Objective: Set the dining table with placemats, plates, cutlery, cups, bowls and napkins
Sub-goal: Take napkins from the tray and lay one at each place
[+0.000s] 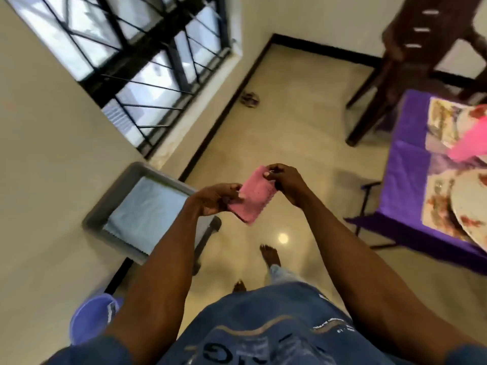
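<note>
L hand (214, 198) & R hand (283, 181) both pinch pink napkin (254, 197) by opposite ends, above floor, table (403, 180) to the right.

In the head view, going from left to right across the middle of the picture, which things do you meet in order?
Grey tray holding a pale cloth → left hand → pink napkin → right hand → purple-clothed table → white plate.

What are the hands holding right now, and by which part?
Both hands hold a folded pink napkin: the left hand pinches its lower left edge, the right hand pinches its upper right corner.
</note>
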A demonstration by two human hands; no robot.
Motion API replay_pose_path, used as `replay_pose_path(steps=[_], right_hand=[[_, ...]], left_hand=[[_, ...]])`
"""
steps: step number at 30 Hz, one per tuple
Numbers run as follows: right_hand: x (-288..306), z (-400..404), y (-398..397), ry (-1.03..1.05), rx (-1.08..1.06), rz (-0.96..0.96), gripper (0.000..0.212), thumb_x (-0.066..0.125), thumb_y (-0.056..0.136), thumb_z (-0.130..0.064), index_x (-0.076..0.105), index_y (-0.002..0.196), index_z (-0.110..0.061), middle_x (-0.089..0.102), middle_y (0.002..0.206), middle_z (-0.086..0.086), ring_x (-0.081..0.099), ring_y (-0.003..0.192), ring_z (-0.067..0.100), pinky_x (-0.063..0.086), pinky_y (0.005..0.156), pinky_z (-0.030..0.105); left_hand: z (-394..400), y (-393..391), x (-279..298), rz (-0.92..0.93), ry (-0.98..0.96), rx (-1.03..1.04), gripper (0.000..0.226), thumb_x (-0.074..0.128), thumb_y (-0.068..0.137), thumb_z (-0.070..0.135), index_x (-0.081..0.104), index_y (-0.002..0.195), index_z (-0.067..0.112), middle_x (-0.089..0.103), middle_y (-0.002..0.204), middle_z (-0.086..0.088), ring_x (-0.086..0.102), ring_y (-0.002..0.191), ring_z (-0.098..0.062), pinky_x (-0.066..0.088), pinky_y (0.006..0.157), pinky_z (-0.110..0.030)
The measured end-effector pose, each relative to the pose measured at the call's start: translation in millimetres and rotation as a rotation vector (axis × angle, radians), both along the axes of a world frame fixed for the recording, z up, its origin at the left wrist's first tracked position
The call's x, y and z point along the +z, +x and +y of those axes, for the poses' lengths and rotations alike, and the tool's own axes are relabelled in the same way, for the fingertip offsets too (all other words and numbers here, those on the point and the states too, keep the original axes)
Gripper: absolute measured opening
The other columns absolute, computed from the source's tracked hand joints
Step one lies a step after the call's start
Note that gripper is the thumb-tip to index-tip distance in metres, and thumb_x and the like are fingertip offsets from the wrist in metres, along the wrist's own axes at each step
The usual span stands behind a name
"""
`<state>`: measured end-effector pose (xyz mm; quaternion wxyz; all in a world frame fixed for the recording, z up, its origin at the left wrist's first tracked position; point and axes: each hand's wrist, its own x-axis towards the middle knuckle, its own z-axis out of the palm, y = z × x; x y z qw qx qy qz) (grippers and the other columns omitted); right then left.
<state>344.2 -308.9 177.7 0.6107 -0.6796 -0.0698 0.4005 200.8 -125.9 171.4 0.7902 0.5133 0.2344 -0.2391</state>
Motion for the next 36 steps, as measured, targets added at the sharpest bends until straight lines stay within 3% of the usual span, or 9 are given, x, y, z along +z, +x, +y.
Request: replay_pose_path(steps=[3,6,10,17,20,25,29,33,36], right_hand=[[1,-50,-14,-0.059,-0.043,-0.018,0.020,0.072,0.081,-0.003,0.071,0.100,-0.009,0.068,0.088,0.008,0.060,0.075,0.019,0.044,0.058,0.029],[2,-97,-30,0.013,-0.258,0.105,0.016,0.074,0.083,-0.016,0.068,0.096,-0.009,0.067,0.087,0.006,0.062,0.077,0.019,0.048,0.063,0.029],[-9,-163,-55,0.023,-0.398,0.268,0.039,0.065,0.090,-0.037,0.067,0.117,-0.009,0.068,0.109,0.008,0.063,0.095,0.020,0.050,0.082,0.032],[-21,-247,-70,0.074,-0.647,0.220,0.037,0.063,0.093,-0.031,0.062,0.126,-0.016,0.070,0.117,0.007,0.064,0.109,0.024,0.051,0.083,0.036],[-26,-289,-60,0.196,-0.690,0.264,0.043,0.068,0.089,-0.023,0.059,0.128,-0.005,0.070,0.116,0.015,0.067,0.107,0.032,0.055,0.090,0.044],[-30,-360,-23,0.001,-0.850,0.173,0.032,0.059,0.089,-0.004,0.063,0.121,-0.004,0.071,0.109,0.017,0.069,0.091,0.026,0.058,0.079,0.037],[-26,-413,11,0.122,-0.782,0.226,0.037,0.067,0.080,-0.013,0.067,0.116,-0.006,0.069,0.112,0.022,0.065,0.107,0.040,0.050,0.094,0.057],[-18,-452,40,0.066,-0.801,0.194,0.042,0.071,0.085,-0.021,0.064,0.120,0.000,0.071,0.112,0.018,0.066,0.108,0.034,0.051,0.098,0.048],[-16,-474,63,0.041,-0.874,0.192,0.036,0.066,0.089,-0.011,0.060,0.124,-0.002,0.069,0.115,0.016,0.066,0.106,0.033,0.053,0.095,0.046]], left_hand=[[-52,20,-4,0.024,0.114,-0.198,0.047,0.071,0.087,0.029,0.059,0.126,0.006,0.068,0.117,-0.012,0.066,0.105,-0.027,0.054,0.089,-0.041],[-107,37,-12,-0.049,0.161,-0.246,0.046,0.064,0.094,0.019,0.052,0.137,0.009,0.065,0.127,-0.013,0.064,0.113,-0.030,0.056,0.088,-0.041],[-168,48,-17,-0.099,0.089,-0.243,0.042,0.062,0.094,0.012,0.055,0.135,0.009,0.066,0.125,-0.014,0.066,0.110,-0.031,0.057,0.086,-0.042],[-270,79,-16,-0.062,0.238,-0.210,0.026,0.061,0.094,0.017,0.065,0.117,0.005,0.070,0.103,-0.013,0.067,0.089,-0.027,0.057,0.067,-0.035],[-322,104,-20,-0.018,0.275,-0.173,0.028,0.062,0.094,0.024,0.066,0.113,0.004,0.071,0.099,-0.015,0.068,0.081,-0.026,0.054,0.059,-0.031],[-394,152,-17,-0.010,0.320,-0.228,0.031,0.056,0.095,0.037,0.068,0.098,0.008,0.068,0.078,-0.007,0.060,0.063,-0.017,0.046,0.055,-0.028],[-441,193,-10,-0.136,0.313,-0.284,0.027,0.064,0.090,0.037,0.073,0.102,0.015,0.074,0.099,-0.012,0.068,0.094,-0.030,0.059,0.080,-0.045],[-486,228,8,-0.267,0.302,-0.279,0.031,0.046,0.097,0.016,0.073,0.111,0.013,0.073,0.110,-0.005,0.067,0.105,-0.023,0.056,0.075,-0.029],[-521,259,-2,-0.211,0.413,-0.176,0.027,0.049,0.096,0.017,0.073,0.107,0.011,0.073,0.108,-0.007,0.067,0.103,-0.025,0.057,0.085,-0.038]])
